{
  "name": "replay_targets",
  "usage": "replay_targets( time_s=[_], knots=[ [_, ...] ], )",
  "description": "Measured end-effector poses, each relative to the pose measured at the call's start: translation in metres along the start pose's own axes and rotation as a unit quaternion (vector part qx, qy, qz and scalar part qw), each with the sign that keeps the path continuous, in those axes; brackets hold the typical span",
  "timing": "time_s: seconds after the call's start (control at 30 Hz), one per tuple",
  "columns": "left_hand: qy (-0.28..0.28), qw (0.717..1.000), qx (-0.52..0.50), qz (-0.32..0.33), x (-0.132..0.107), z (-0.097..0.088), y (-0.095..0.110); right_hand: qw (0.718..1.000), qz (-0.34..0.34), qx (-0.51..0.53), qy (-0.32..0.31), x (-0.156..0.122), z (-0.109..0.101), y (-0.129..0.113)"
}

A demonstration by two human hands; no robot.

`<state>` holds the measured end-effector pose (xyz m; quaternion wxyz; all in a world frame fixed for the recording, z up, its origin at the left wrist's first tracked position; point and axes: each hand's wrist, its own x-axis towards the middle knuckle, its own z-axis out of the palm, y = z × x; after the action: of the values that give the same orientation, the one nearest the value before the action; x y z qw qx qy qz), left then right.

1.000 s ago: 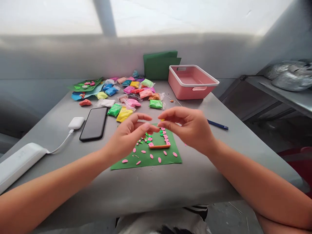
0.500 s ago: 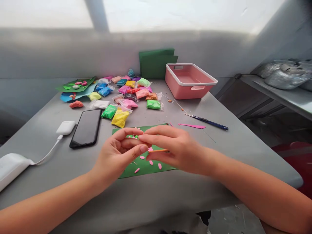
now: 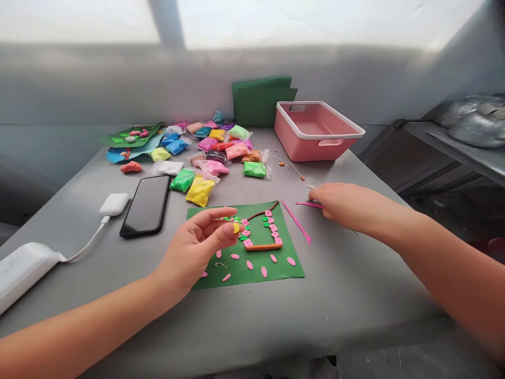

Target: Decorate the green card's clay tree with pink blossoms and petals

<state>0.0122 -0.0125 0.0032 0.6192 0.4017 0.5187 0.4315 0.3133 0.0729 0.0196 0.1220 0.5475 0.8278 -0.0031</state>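
Observation:
My left hand (image 3: 199, 239) pinches a small yellow clay piece (image 3: 236, 228) between thumb and finger, above the left part of a green sheet (image 3: 290, 266). On that sheet lie pink clay flowers (image 3: 273, 228) with green leaves, a dark brown curved strip and an orange-brown clay bar (image 3: 263, 247). Loose pink clay petals (image 3: 264, 272) are scattered along its near side. My right hand (image 3: 335, 202) is closed over a slim blue-handled tool; only its silver tip (image 3: 310, 186) shows past the fingers. A pink plastic clay knife (image 3: 307, 205) lies partly beneath this hand.
Another pink tool (image 3: 295, 222) rests at the sheet's right edge. Several bagged clays (image 3: 200, 189) lie behind. A pink basket (image 3: 319, 147) stands back right. Left are a phone (image 3: 145, 206), a white charger (image 3: 114, 204) and a cabled white block (image 3: 29, 271).
My right hand has left my left hand and moved right onto the blue-handled tool. The flowers and bar now show. My left hand stays over the sheet; the view has shifted slightly.

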Motion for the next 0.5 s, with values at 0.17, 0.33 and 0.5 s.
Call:
replay_targets(
  time_s=[0.17,0.33,0.5],
  knots=[
    [-0.013,0.999,-0.019,0.031,-0.001,0.003,0.001,0.995,0.018,-0.063,-0.07,0.008,-0.004,-0.019],
    [-0.027,0.991,0.061,0.116,-0.007,-0.003,0.0,0.995,0.02,-0.068,-0.069,0.015,-0.011,-0.014],
    [-0.039,0.979,0.091,0.177,-0.009,-0.007,-0.01,0.951,-0.127,0.033,0.28,-0.002,-0.027,-0.045]
  ],
)
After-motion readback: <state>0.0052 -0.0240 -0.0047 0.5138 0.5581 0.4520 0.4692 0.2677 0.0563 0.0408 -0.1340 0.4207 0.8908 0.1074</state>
